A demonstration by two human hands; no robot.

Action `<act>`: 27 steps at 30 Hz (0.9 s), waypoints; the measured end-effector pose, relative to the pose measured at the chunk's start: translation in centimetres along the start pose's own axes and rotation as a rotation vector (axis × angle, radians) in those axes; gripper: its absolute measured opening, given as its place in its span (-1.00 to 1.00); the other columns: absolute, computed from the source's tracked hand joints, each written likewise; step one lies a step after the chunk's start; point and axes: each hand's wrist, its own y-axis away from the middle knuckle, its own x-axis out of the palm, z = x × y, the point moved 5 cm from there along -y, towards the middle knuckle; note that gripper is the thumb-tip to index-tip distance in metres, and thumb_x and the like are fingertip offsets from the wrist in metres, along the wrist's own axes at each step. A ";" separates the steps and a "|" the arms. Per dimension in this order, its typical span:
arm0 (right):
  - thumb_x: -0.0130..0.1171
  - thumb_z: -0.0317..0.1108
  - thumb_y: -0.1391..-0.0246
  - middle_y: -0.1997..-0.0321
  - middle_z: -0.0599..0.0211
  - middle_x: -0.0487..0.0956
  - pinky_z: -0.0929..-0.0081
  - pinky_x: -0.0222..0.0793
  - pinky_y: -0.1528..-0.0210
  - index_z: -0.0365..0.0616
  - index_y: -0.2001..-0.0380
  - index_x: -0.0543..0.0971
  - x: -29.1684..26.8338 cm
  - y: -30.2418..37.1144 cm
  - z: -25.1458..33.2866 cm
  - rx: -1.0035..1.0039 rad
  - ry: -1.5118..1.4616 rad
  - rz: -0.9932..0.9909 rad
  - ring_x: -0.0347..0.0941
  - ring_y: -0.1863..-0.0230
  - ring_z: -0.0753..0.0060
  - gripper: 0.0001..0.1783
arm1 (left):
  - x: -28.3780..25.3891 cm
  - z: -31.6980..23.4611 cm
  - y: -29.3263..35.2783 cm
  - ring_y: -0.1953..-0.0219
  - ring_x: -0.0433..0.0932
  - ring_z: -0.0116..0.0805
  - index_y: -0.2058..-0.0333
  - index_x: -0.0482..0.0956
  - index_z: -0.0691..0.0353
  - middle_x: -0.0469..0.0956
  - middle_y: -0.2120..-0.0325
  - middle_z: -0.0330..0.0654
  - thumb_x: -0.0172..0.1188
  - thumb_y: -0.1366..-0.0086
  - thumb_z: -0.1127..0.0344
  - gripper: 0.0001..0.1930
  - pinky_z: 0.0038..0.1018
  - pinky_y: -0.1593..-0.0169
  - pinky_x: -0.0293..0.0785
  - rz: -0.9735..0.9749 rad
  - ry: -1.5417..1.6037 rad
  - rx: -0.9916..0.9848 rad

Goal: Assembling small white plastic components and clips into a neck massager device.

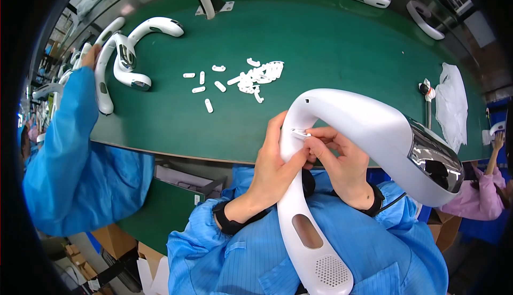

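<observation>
Both hands, left and right, grip a glossy curved white plastic housing.

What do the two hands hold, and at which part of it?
Both hold the white U-shaped housing at its bend: left hand wraps it, right hand pinches a small white piece there.
</observation>
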 end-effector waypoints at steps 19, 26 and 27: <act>0.24 -0.53 -0.04 0.41 0.31 0.55 0.58 0.41 0.29 -0.31 0.27 0.54 0.4 -0.4 2.8 0.076 0.105 0.101 0.46 0.40 0.53 -0.83 | 0.1 2.3 0.2 0.39 0.49 -0.47 -0.19 0.09 0.28 0.45 0.29 -0.12 -0.24 -0.46 0.09 -0.52 -0.54 0.35 0.53 0.103 0.366 -0.111; 0.23 -0.49 -0.06 0.35 0.31 0.57 0.58 0.41 0.28 -0.30 0.23 0.55 0.2 -0.4 3.3 -0.092 0.217 0.108 0.48 0.33 0.54 -0.81 | 0.4 2.2 -0.1 0.45 0.49 -0.47 -0.18 0.09 0.28 0.47 0.32 -0.13 -0.22 -0.46 0.09 -0.54 -0.55 0.41 0.51 0.107 0.358 0.023; 0.24 -0.49 -0.04 0.33 0.29 0.57 0.56 0.42 0.28 -0.30 0.22 0.55 -0.1 -0.4 3.6 -0.148 0.246 0.093 0.49 0.32 0.51 -0.79 | 0.6 1.9 -0.2 0.46 0.50 -0.47 -0.18 0.10 0.28 0.47 0.33 -0.13 -0.22 -0.46 0.08 -0.53 -0.55 0.41 0.52 0.095 0.351 0.003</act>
